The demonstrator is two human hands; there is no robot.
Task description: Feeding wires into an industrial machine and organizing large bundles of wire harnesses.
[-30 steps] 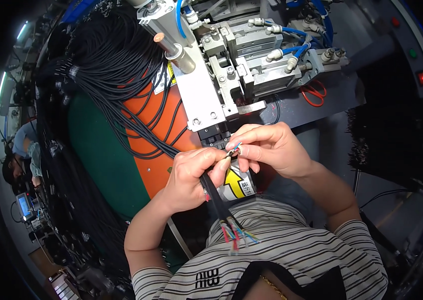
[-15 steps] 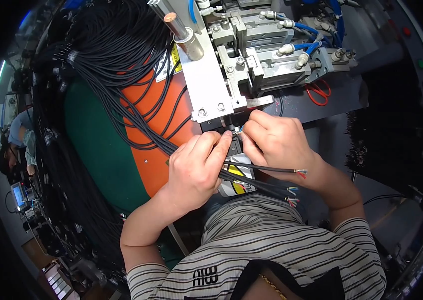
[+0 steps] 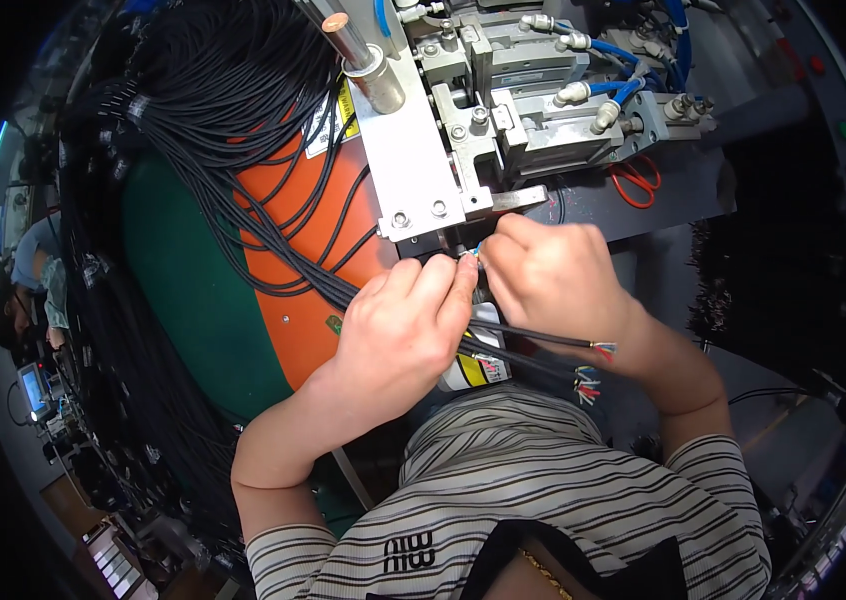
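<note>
My left hand (image 3: 398, 325) is closed, its thumb and forefinger pinched at a small cluster of coloured wire ends (image 3: 471, 255) just before the machine's front. My right hand (image 3: 558, 285) meets it there with curled fingers, a bit of blue wire showing at their tips. Black cables (image 3: 318, 278) run from the left under my left hand and come out on its right. Their stripped ends show red, white, blue and yellow cores (image 3: 585, 385). One cable lies apart from the others, its coloured end (image 3: 603, 350) below my right wrist. The fingertips hide the exact grip.
Above my hands stands a metal fixture (image 3: 408, 165) with pneumatic cylinders (image 3: 563, 130) and blue hoses. Red-handled scissors (image 3: 635, 182) lie to its right. A big black cable bundle (image 3: 213, 90) covers the orange and green surface (image 3: 193, 290). Another person (image 3: 38, 270) is at far left.
My left hand has shifted a little to the right, its thumb now closer to the right fingertips. The cable ends below have drawn closer together. My right hand stays nearly in place.
</note>
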